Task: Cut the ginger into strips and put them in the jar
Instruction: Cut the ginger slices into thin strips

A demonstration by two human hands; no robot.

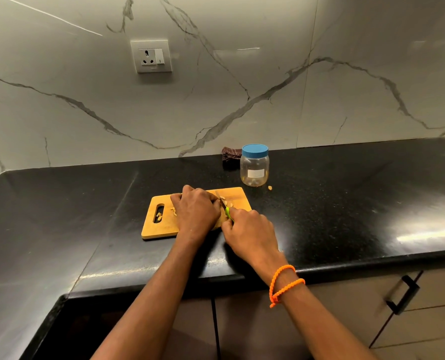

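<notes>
- Right hand (251, 231) grips green-handled knife (227, 211); I judge slicing underway.
- Left hand (195, 210), fingers curled, pins ginger on cutting board (161, 227); ginger mostly hidden.
- Jar (254, 165), 1 o'clock on surface, lid on: needs opening next.

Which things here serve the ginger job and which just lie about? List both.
In use: wooden cutting board; green-handled knife gripped by the right hand; ginger pieces on the board, held down by the left hand; blue-lidded jar, lid on.

Lying about: dark checked cloth behind the jar; wall socket; stray scrap beside the jar.
</notes>
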